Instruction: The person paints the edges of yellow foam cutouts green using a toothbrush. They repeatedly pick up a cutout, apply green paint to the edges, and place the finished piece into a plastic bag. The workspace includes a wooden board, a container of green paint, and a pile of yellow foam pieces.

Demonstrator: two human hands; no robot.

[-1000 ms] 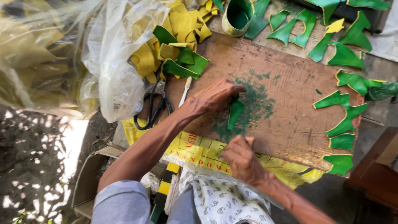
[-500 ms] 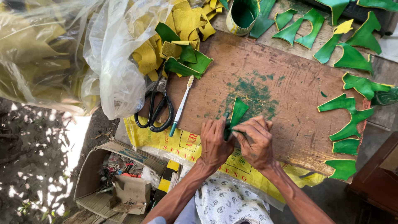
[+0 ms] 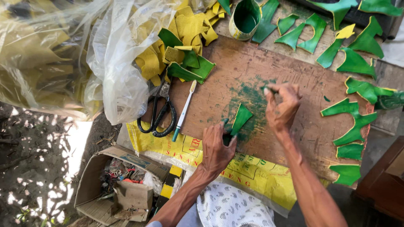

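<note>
Head view looks straight down on a brown wooden worktop [image 3: 294, 138], scratched and stained green near its middle. At the upper left a big clear plastic bag [image 3: 75, 54] bulges beside the board, with a heap of yellow leather scraps [image 3: 185, 29] spilling from it onto the board's corner. Under the board's near edge lies a yellow printed sack [image 3: 252, 176], and lower left on the ground stands an open cardboard box [image 3: 122, 189] full of odds and ends. Along the top and right edges of the worktop lie many green-painted cut pieces [image 3: 353, 122], some with yellow rims, set out apart from one another. A small tin of green paint [image 3: 246, 17] stands at the top edge. Black scissors [image 3: 160, 113] lie near the left edge, with a white-handled toothbrush [image 3: 183, 111] just beside them.

The left hand [image 3: 216, 147] presses flat on the board, its fingertips pinning the lower end of a small green leather piece [image 3: 240, 117] that lies on the green stain near the board's middle. The right hand [image 3: 282, 105] is raised just right of that piece, its grip pinched shut on a small green-tipped tool [image 3: 268, 88]; whether it is a brush I cannot tell.
</note>
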